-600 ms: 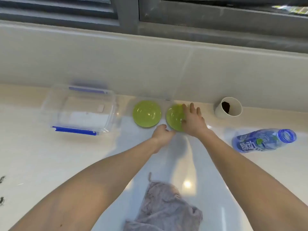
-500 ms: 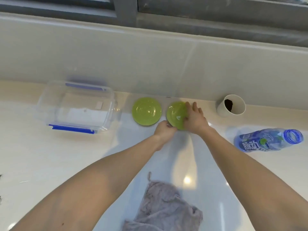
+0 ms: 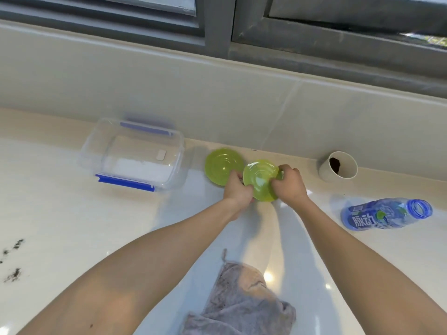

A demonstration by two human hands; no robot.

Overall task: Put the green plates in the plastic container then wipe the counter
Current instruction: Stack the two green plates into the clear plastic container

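Against the back wall of the counter (image 3: 60,213) we list the following.

Item: lifted green plate (image 3: 260,180). Round, so no long axis to record; it is tilted, concave face turned toward us and up, far rim higher than the near rim. It overlaps the right edge of the second plate as seen from the head camera. Whether the two touch, we cannot tell.

Item: second green plate (image 3: 221,165). Lies flat on the counter, face up, just right of the container.

Item: plastic container (image 3: 135,155). Clear, open-topped, blue clips on the near and far sides, long axis running left to right. No plate inside.

Item: left hand (image 3: 237,189). Fingers closed on the lifted plate's left rim.

Item: right hand (image 3: 289,183). Fingers closed on the same plate's right rim.

Item: grey cloth (image 3: 242,303). Crumpled at the near edge, untouched.

Item: dark crumbs (image 3: 13,262). Scattered at far left.

Also present: paper cup (image 3: 338,168) on its side, blue bottle (image 3: 387,213) on its side.

Step in hand, as we judge it: loading the first plate. The next move calls for carrying it left over the flat plate, levelling it, and lowering it into the container. The second plate and the wiping remain.
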